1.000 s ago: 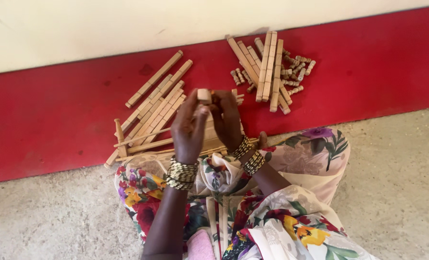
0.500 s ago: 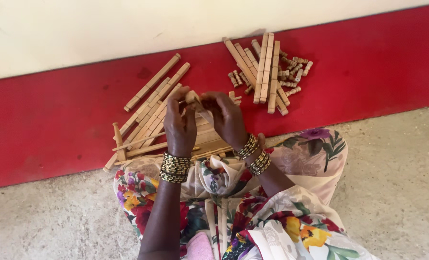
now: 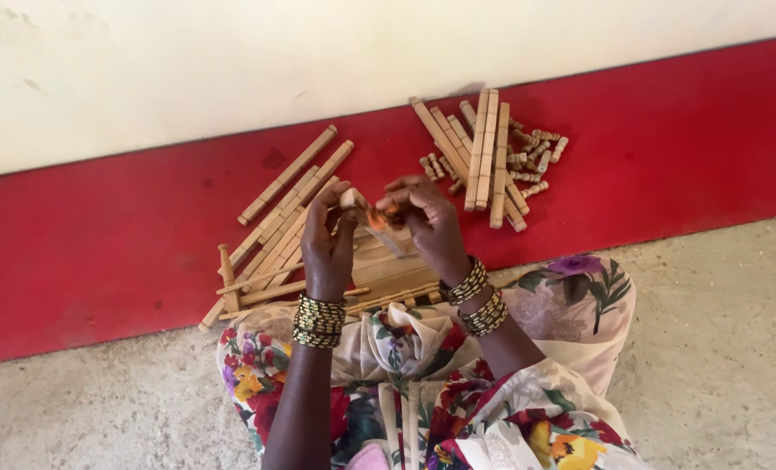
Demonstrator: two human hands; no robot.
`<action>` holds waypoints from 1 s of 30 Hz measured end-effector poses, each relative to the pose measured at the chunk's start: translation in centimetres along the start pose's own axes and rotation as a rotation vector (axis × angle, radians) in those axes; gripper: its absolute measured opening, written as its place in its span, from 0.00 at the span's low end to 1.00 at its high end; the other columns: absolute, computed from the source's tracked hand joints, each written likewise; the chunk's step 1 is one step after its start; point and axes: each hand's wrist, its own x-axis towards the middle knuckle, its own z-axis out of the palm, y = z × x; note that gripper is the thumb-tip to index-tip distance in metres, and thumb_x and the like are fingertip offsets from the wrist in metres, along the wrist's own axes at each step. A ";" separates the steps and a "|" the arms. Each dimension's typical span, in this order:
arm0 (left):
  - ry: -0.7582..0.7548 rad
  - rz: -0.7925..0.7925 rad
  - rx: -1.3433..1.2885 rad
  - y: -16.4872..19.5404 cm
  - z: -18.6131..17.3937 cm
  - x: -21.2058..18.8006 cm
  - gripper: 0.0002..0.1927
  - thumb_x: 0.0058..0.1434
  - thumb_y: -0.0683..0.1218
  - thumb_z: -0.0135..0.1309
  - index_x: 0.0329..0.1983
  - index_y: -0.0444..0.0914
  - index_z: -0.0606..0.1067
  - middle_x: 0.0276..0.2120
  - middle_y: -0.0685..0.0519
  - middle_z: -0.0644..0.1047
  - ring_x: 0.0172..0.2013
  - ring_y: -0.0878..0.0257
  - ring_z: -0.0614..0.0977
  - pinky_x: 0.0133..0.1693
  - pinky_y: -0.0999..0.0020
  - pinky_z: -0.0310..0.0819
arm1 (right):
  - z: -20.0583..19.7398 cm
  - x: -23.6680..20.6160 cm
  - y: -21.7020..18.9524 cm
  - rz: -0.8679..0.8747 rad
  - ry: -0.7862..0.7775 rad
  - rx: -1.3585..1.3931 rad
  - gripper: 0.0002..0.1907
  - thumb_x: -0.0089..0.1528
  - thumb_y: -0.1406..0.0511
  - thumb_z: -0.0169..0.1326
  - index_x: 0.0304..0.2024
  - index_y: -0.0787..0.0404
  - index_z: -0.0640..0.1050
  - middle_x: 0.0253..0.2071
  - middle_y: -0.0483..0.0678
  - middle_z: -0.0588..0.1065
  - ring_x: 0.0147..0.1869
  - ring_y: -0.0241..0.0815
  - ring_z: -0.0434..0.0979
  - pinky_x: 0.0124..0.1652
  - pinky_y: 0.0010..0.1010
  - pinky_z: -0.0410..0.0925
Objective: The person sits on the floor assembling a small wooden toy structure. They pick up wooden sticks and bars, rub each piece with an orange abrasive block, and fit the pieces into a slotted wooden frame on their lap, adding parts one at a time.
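Left hand (image 3: 329, 239) and right hand (image 3: 423, 222) both pinched shut on one small wooden peg (image 3: 360, 206); liable to slip into wooden slats (image 3: 288, 231) below if either grip loosens.

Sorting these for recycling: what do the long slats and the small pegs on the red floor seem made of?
Long slats: apparently unfinished wood, pale tan and matte, straight-cut edges. Small pegs: likely the same bare wood, same colour, with turned grooves; too small to be sure.
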 end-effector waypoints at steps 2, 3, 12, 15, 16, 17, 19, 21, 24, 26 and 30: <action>-0.018 0.018 0.000 -0.6 0.6 0.1 0.18 0.69 0.35 0.51 0.62 0.34 0.69 0.52 0.43 0.79 0.51 0.53 0.85 0.49 0.63 0.87 | 0.2 0.5 -0.1 -0.140 0.046 -0.212 0.10 0.64 0.75 0.56 0.45 0.59 0.81 0.49 0.50 0.76 0.54 0.37 0.78 0.50 0.27 0.78; -0.019 0.047 0.012 -0.8 1.1 0.0 0.17 0.70 0.35 0.51 0.61 0.34 0.69 0.52 0.43 0.79 0.51 0.54 0.85 0.48 0.64 0.86 | 0.5 1.0 -0.3 -0.153 0.094 -0.312 0.09 0.61 0.74 0.60 0.44 0.59 0.80 0.47 0.49 0.76 0.52 0.37 0.78 0.49 0.27 0.77; 0.104 0.079 0.172 -0.3 2.1 -0.1 0.15 0.68 0.34 0.52 0.58 0.34 0.70 0.52 0.42 0.79 0.50 0.53 0.85 0.48 0.63 0.87 | 3.3 1.1 -5.5 -0.004 0.136 -0.064 0.13 0.67 0.72 0.50 0.55 0.63 0.76 0.54 0.53 0.72 0.55 0.42 0.77 0.52 0.29 0.78; 0.091 0.043 0.132 0.2 1.5 -0.4 0.15 0.68 0.34 0.51 0.58 0.35 0.70 0.51 0.42 0.79 0.51 0.53 0.85 0.48 0.62 0.86 | 3.3 0.5 -6.7 -0.070 0.097 -0.079 0.16 0.68 0.69 0.51 0.58 0.67 0.75 0.55 0.56 0.70 0.58 0.45 0.75 0.55 0.32 0.74; 0.094 0.056 0.135 0.4 1.5 -0.5 0.15 0.69 0.34 0.50 0.58 0.35 0.70 0.51 0.42 0.79 0.51 0.54 0.85 0.48 0.62 0.86 | 3.3 0.4 -6.6 -0.116 0.104 -0.117 0.17 0.68 0.67 0.52 0.57 0.69 0.74 0.55 0.57 0.70 0.60 0.47 0.73 0.56 0.33 0.72; 0.099 0.070 0.138 0.5 1.5 -0.6 0.14 0.70 0.34 0.49 0.59 0.34 0.70 0.51 0.42 0.79 0.50 0.54 0.84 0.48 0.62 0.86 | 3.3 0.4 -6.3 -0.073 0.135 -0.074 0.14 0.68 0.68 0.52 0.55 0.66 0.76 0.55 0.55 0.72 0.56 0.44 0.76 0.53 0.30 0.75; 0.073 -0.004 0.105 0.6 1.3 -0.7 0.14 0.70 0.36 0.51 0.58 0.35 0.70 0.49 0.44 0.79 0.47 0.56 0.85 0.45 0.64 0.87 | 3.6 0.4 -4.9 0.016 0.196 0.013 0.09 0.69 0.68 0.53 0.50 0.61 0.80 0.53 0.50 0.77 0.48 0.37 0.82 0.47 0.24 0.80; 0.053 -0.013 0.071 0.5 1.0 -0.5 0.14 0.69 0.37 0.52 0.58 0.35 0.70 0.49 0.43 0.79 0.47 0.56 0.85 0.45 0.64 0.87 | 3.7 0.1 -2.9 -0.001 0.166 0.135 0.09 0.71 0.69 0.51 0.52 0.61 0.79 0.54 0.50 0.77 0.54 0.38 0.81 0.52 0.27 0.77; 0.050 0.018 0.002 0.3 0.3 -0.5 0.15 0.70 0.37 0.52 0.59 0.34 0.69 0.51 0.42 0.77 0.50 0.55 0.83 0.48 0.62 0.85 | 3.9 -1.0 0.0 0.144 0.160 0.164 0.11 0.69 0.70 0.52 0.52 0.62 0.80 0.51 0.50 0.79 0.51 0.37 0.81 0.51 0.26 0.76; 0.081 0.014 -0.071 0.1 0.3 -0.6 0.14 0.73 0.37 0.50 0.60 0.33 0.69 0.52 0.43 0.76 0.50 0.55 0.83 0.51 0.61 0.85 | 4.0 -1.6 1.1 0.278 0.182 0.156 0.12 0.67 0.71 0.53 0.53 0.62 0.80 0.49 0.50 0.80 0.49 0.36 0.81 0.48 0.25 0.76; 0.178 -0.051 0.025 0.0 1.0 -0.8 0.15 0.70 0.39 0.52 0.59 0.33 0.71 0.48 0.44 0.78 0.46 0.57 0.84 0.44 0.63 0.88 | 4.4 -1.7 0.4 0.359 0.185 -0.055 0.14 0.66 0.70 0.55 0.54 0.60 0.80 0.48 0.49 0.82 0.48 0.36 0.84 0.44 0.26 0.77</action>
